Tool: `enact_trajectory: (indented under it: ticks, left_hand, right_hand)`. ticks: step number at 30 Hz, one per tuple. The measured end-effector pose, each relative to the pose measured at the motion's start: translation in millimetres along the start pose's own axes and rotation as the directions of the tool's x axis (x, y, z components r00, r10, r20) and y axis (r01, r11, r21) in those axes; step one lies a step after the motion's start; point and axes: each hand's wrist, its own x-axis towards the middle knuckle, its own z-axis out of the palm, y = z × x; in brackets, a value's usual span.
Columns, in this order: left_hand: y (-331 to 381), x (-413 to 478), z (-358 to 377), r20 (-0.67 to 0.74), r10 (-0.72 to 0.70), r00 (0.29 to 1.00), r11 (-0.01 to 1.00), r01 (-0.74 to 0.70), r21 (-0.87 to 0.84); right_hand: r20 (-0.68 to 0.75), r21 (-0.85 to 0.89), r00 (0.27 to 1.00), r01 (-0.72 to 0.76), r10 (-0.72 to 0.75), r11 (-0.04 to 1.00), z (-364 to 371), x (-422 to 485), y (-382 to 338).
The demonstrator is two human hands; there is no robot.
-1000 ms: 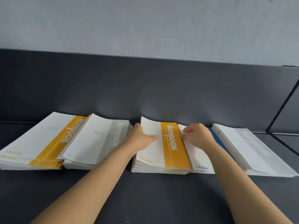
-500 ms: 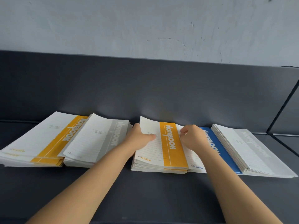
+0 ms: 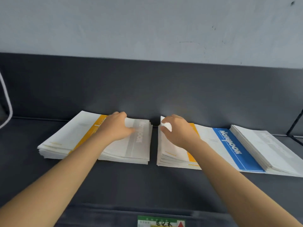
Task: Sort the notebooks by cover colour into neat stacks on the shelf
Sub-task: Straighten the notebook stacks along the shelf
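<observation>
Several notebook piles lie in a row on the dark grey shelf. From the left: a yellow-banded stack, a grey-banded stack, a second yellow-banded stack, a blue-banded notebook and another grey-banded stack overlapping it. My left hand rests on the grey-banded stack with its fingers reaching the far edge. My right hand covers the second yellow-banded stack and pinches its far left corner between thumb and fingers.
The shelf's dark back panel rises right behind the stacks. A white cable hangs at far left. A black frame rod stands at the right end. A green and red label is fixed to the front edge.
My left hand left the middle yellow-banded stack for the grey-banded stack beside it. My right hand shifted left from the blue-banded notebook, now fully uncovered, to the yellow stack's far corner.
</observation>
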Motion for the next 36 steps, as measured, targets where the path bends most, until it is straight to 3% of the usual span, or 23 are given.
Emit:
enact_trajectory:
  ticks: [5,7,10,15,27,36]
  left_hand:
    - [-33.8,-1.7,-2.7,0.079,-0.047,0.996,0.996,0.054,-0.078]
    - [-39.8,0.8,-1.0,0.096,-0.019,0.995,0.991,0.031,-0.130]
    - [-40.4,4.0,-0.4,0.108,-0.002,0.994,0.988,0.018,-0.156]
    - [-31.3,3.1,-2.9,0.173,0.022,0.985,0.997,-0.010,-0.071]
    - [-21.4,13.3,16.1,0.332,-0.053,0.942,0.989,0.095,-0.112]
    - [-21.4,13.5,2.4,0.279,-0.068,0.958,0.988,0.103,-0.116]
  right_hand:
    - [0.133,-0.152,0.989,0.082,-0.062,0.985,16.3,13.2,-50.5]
    - [0.223,-0.272,0.975,0.073,-0.011,0.959,23.4,13.9,-62.1]
    - [0.287,-0.315,0.955,0.022,0.073,0.949,30.8,11.7,-71.9]
    - [0.247,-0.417,0.963,0.010,0.103,0.909,35.2,9.7,-79.4]
    - [0.207,-0.461,0.969,-0.024,0.134,0.887,44.2,6.6,-78.6]
    - [0.233,-0.462,0.971,0.054,0.062,0.885,42.3,12.1,-73.4]
